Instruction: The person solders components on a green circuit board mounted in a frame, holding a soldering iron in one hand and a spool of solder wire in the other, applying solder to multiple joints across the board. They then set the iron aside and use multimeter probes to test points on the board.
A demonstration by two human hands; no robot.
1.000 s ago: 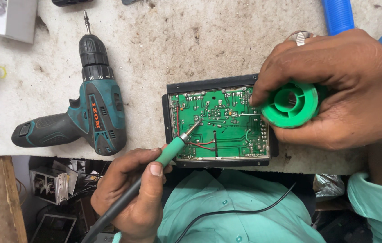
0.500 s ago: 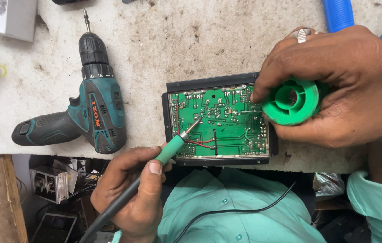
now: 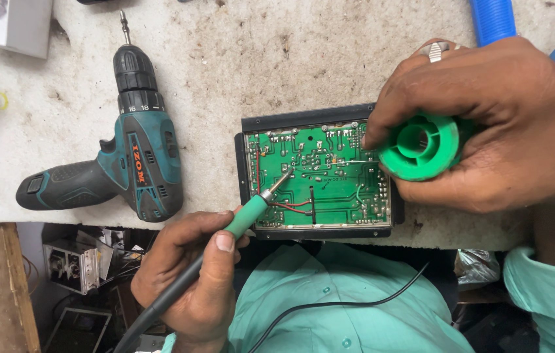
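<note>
Beside drill (image 3: 123, 157), left hand (image 3: 189, 281) grips iron (image 3: 251, 212) on board (image 3: 320, 173); right hand (image 3: 493, 124) clasps spool (image 3: 421, 147).

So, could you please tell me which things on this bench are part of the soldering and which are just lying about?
In use:
- left hand holding the soldering iron
- right hand holding the green solder spool
- green circuit board in its black case

Lying about:
- teal cordless drill
- blue tube
- yellow ring

Head view, steeply down, close.
</note>
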